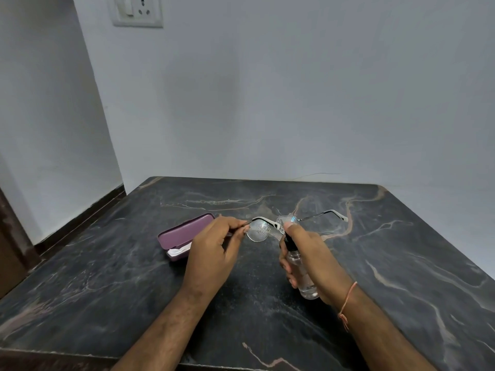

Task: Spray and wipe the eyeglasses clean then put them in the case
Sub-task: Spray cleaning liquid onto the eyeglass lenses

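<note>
My left hand (214,247) pinches the left temple of the eyeglasses (258,229), holding them above the table with the arms unfolded. Droplets cover the left lens. The right lens sits partly behind my right hand (308,253). That hand grips a clear spray bottle (304,274) with a black nozzle, its index finger on top of the nozzle and close to the lenses. A purple glasses case (184,231) lies open on the table to the left of my left hand, with a white cloth (178,251) at its near edge.
The dark marble table (388,263) stands against a pale wall, its front edge near the bottom of the view. A wall socket (137,10) is high at the upper left. A dark wooden door frame (10,236) is on the left.
</note>
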The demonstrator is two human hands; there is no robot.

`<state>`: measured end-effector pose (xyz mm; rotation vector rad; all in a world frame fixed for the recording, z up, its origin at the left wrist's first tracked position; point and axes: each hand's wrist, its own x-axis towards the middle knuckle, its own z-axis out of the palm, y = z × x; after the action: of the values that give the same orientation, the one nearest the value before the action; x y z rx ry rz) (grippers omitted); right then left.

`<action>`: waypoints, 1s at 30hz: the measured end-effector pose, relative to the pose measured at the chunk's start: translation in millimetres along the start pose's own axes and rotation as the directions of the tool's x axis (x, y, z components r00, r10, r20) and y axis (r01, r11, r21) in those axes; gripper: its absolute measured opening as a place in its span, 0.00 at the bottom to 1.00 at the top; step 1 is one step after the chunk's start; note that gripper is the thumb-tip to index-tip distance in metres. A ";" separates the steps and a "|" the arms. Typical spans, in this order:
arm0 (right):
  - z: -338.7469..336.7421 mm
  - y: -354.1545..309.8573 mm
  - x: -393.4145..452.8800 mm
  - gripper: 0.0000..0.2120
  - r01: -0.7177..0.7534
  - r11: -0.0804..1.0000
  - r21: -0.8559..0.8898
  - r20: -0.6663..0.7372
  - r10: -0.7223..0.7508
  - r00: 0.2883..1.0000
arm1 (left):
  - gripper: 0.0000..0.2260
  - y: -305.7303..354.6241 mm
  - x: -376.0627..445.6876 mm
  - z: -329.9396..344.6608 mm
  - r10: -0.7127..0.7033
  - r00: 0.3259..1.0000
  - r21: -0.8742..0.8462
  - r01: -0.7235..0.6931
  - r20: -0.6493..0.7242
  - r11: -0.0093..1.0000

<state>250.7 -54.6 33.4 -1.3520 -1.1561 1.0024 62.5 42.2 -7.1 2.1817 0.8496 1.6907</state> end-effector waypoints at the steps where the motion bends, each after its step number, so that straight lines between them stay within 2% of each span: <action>1: 0.3 0.0 0.1 0.29 -0.002 1.000 0.006 -0.005 0.002 1.000 | 0.07 0.2 0.1 -0.1 0.001 1.000 0.001 -0.001 -0.002 1.000; 16: -3.7 5.4 8.4 0.30 0.029 0.999 0.032 -0.065 -0.027 0.998 | 0.08 2.4 0.8 -2.6 -0.042 0.999 -0.007 0.042 0.005 0.999; 20: -8.7 8.4 10.2 0.30 0.108 0.994 0.009 -0.094 -0.107 0.990 | 0.03 -0.1 4.3 -5.8 -0.113 0.993 0.010 0.114 -0.045 0.993; 23: -13.1 17.5 13.5 0.20 0.182 0.983 0.033 -0.114 -0.177 0.978 | 0.03 -5.4 5.7 -7.5 -0.151 0.985 0.002 0.152 -0.079 0.988; 26: -22.5 29.9 21.5 0.12 0.180 0.983 -0.034 -0.222 -0.183 0.958 | 0.03 -8.1 4.8 -7.0 -0.173 0.981 -0.008 0.173 -0.083 0.985; 30: -36.2 36.8 27.4 0.17 0.177 0.948 -0.264 -0.354 -0.266 0.897 | 0.03 -10.3 3.6 -7.3 -0.191 0.979 -0.007 0.191 -0.067 0.982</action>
<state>295.0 -33.9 1.4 -1.4747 -1.1113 0.4187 53.1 51.5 -7.5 1.9815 1.0399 1.6768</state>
